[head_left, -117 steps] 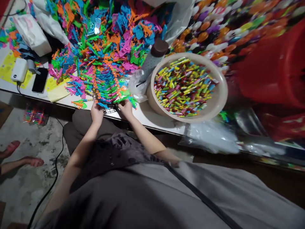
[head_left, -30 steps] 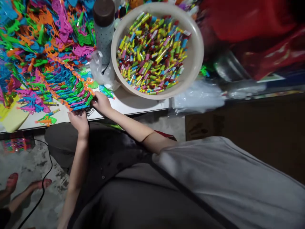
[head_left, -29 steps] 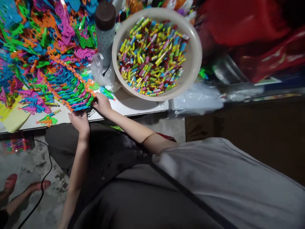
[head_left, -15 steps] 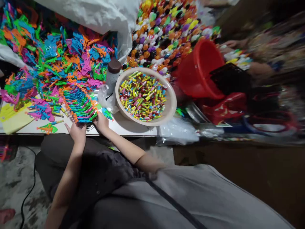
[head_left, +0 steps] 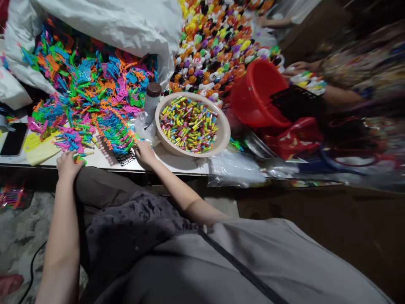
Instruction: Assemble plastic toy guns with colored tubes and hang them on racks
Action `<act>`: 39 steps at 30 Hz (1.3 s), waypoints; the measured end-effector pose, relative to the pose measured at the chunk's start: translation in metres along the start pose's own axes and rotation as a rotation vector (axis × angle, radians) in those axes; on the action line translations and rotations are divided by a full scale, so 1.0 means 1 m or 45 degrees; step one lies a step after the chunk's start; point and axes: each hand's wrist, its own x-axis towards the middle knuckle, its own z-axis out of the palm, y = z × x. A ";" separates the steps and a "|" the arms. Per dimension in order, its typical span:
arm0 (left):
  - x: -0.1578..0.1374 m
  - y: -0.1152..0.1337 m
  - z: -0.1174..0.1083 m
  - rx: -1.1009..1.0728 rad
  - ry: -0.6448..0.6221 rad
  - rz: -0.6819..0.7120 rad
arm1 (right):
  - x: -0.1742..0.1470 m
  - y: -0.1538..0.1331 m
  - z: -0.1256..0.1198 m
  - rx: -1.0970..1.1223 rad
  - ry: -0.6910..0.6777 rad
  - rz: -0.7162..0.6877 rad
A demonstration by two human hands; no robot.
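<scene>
My left hand (head_left: 67, 166) rests at the table's front edge, its fingers closed over a small green and orange plastic toy (head_left: 80, 160), which it partly covers. A loose heap of pink and blue plastic toys (head_left: 71, 140) lies just beyond it. My right hand (head_left: 144, 153) is at the near right end of a neat row of colourful plastic toys (head_left: 115, 131), fingers bent against it; what they grip is hidden. Under the row a black wire grid (head_left: 125, 159) shows.
A cream basin (head_left: 225, 134) holds short wrapped sticks. Behind it stands a dark-capped bottle (head_left: 152, 101). A white sack (head_left: 126, 21) spills more toys; a red bucket (head_left: 257, 97) is tilted at right. A phone (head_left: 14, 139) lies far left. Another person's hand (head_left: 299, 69) is beyond the bucket.
My left hand has moved left, off the row to the loose green and orange toy. The right hand stays by the row's right end. The head view has shifted slightly.
</scene>
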 end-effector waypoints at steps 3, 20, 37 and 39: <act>0.010 -0.019 -0.003 0.120 -0.217 -0.121 | 0.008 -0.002 0.003 -0.099 -0.059 0.047; -0.056 0.023 -0.005 -0.508 0.542 -0.098 | -0.042 0.011 -0.077 0.541 0.332 0.180; -0.144 0.073 0.010 -1.224 0.431 0.111 | -0.065 0.005 0.005 1.462 0.359 0.559; -0.145 0.076 0.009 -1.248 0.368 0.071 | -0.056 0.009 0.019 1.376 0.457 0.580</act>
